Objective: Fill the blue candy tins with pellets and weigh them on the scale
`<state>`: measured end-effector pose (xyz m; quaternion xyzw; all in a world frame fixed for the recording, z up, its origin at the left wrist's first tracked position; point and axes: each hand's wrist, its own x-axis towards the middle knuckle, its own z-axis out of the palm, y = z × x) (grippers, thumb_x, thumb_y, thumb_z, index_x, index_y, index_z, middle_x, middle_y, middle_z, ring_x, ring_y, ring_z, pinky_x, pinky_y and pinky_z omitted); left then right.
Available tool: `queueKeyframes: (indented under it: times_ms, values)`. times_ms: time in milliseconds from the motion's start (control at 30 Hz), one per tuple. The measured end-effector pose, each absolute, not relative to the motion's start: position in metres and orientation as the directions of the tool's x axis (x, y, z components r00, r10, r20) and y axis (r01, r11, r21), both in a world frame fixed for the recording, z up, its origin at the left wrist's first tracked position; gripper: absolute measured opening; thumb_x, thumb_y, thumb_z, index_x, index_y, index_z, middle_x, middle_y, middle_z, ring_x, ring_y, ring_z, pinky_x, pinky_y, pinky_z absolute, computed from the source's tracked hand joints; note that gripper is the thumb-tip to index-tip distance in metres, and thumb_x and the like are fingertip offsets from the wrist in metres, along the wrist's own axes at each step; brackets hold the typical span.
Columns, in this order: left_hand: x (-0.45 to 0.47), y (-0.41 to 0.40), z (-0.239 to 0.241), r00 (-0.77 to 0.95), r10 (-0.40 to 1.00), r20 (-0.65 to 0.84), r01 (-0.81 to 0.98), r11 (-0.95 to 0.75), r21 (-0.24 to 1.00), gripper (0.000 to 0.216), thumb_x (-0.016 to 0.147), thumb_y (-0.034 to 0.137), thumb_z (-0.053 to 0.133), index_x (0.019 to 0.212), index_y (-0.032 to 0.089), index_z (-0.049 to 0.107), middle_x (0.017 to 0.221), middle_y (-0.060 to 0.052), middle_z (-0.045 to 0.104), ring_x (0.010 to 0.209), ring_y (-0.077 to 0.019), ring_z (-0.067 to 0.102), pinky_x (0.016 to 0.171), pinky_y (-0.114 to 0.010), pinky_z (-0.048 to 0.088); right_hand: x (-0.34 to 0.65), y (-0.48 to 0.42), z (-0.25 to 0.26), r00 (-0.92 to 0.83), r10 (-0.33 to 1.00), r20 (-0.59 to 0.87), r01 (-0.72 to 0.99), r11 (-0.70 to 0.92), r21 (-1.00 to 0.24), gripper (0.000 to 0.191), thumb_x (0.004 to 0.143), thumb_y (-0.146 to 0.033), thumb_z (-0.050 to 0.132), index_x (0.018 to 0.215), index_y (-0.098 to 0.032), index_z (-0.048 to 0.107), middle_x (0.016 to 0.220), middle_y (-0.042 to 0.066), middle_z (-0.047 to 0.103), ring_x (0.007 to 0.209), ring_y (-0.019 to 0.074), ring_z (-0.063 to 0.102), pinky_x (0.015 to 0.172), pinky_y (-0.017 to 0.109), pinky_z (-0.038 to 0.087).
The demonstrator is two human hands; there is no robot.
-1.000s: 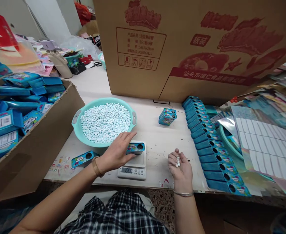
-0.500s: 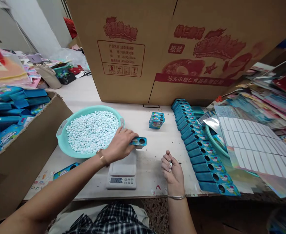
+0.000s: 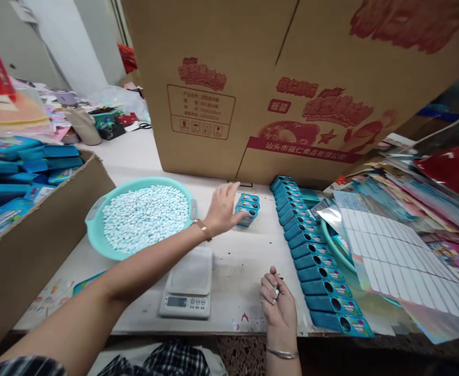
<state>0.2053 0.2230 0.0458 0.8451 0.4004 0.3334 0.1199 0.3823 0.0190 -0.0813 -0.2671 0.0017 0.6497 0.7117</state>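
Observation:
My left hand [image 3: 222,209] is open, fingers spread, beside a short row of small blue candy boxes [image 3: 248,210] standing on the table. Its thumb reaches to the nearest box; whether it touches is unclear. Palm up near the table's front, my right hand [image 3: 278,302] has curled fingers closed on pale candy, a piece of which shows between them. A white digital scale [image 3: 190,277] sits below my left forearm with its plate bare. Left of it, a turquoise basin [image 3: 92,230] is full of pale blue and white candies [image 3: 146,214].
A long row of blue boxes [image 3: 311,250] with round holes lines the right side. An open carton [image 3: 57,209] of blue boxes stands left, and a large cardboard box [image 3: 206,151] rises behind. Sticker sheets [image 3: 393,250] overlie another basin at right.
My left hand has moved away from above the scale to the small box group and let go of the candy box, which now stands there. My right hand stays closed on candy.

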Motion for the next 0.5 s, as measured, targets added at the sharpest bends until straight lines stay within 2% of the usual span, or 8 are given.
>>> queueKeyframes:
  times_ms: [67,200,267,333,433,500]
  values:
    - [0.144,0.204,0.071,0.352,0.746,0.566,0.542,-0.655,0.527,0.074,0.084,0.046,0.067,0.142,0.017,0.034,0.142,-0.016,0.045,0.132,-0.0291,0.042,0.112,-0.047,0.034,0.378,0.022,-0.082,0.118,0.924,-0.365,-0.924,-0.032,-0.382,0.022,0.078,-0.007,0.067,0.095,-0.019,0.058,0.063,-0.009,0.045,0.043,0.0020,0.042,0.036,0.011,0.033]
    - [0.008,0.131,0.086,0.134,0.861,0.490,0.721,-0.424,0.548,0.061,0.085,0.046,0.066,0.136,0.023,0.042,0.134,-0.009,0.053,0.125,-0.0273,0.051,0.107,-0.045,0.041,0.352,0.045,-0.072,0.022,0.914,-0.405,-0.937,-0.122,-0.326,0.021,0.077,-0.010,0.069,0.092,-0.018,0.057,0.064,-0.008,0.047,0.047,0.0034,0.045,0.039,0.012,0.037]
    - [-0.044,0.089,0.067,0.013,0.888,0.460,0.819,-0.273,0.504,0.059,0.082,0.047,0.069,0.131,0.023,0.046,0.128,-0.010,0.055,0.122,-0.0295,0.053,0.103,-0.046,0.044,0.331,0.065,-0.059,-0.047,0.917,-0.397,-0.930,-0.185,-0.318,0.017,0.079,-0.013,0.068,0.088,-0.018,0.056,0.065,-0.007,0.048,0.048,0.0040,0.046,0.039,0.013,0.038]
    - [-0.078,0.056,0.035,-0.039,0.904,0.425,0.879,-0.172,0.446,0.062,0.078,0.051,0.072,0.128,0.022,0.048,0.121,-0.011,0.057,0.117,-0.0323,0.054,0.099,-0.049,0.045,0.304,0.085,-0.040,-0.115,0.922,-0.371,-0.909,-0.249,-0.335,0.012,0.083,-0.015,0.066,0.085,-0.018,0.054,0.062,-0.008,0.046,0.046,0.0039,0.044,0.038,0.013,0.036]
    - [-0.097,0.031,-0.012,-0.030,0.950,0.312,0.895,-0.113,0.432,0.058,0.080,0.050,0.070,0.125,0.021,0.049,0.117,-0.011,0.059,0.111,-0.0320,0.056,0.094,-0.047,0.047,0.262,0.112,-0.009,-0.196,0.924,-0.330,-0.872,-0.318,-0.373,0.008,0.087,-0.016,0.062,0.085,-0.017,0.054,0.061,-0.009,0.043,0.041,0.0027,0.039,0.034,0.013,0.030]
    - [-0.097,0.027,-0.028,0.001,0.971,0.240,0.889,-0.111,0.445,0.047,0.085,0.046,0.066,0.122,0.021,0.051,0.114,-0.010,0.060,0.106,-0.0304,0.057,0.090,-0.046,0.047,0.239,0.122,0.006,-0.237,0.921,-0.308,-0.848,-0.351,-0.397,0.007,0.089,-0.017,0.060,0.085,-0.017,0.055,0.061,-0.009,0.042,0.039,0.0019,0.036,0.032,0.013,0.028]
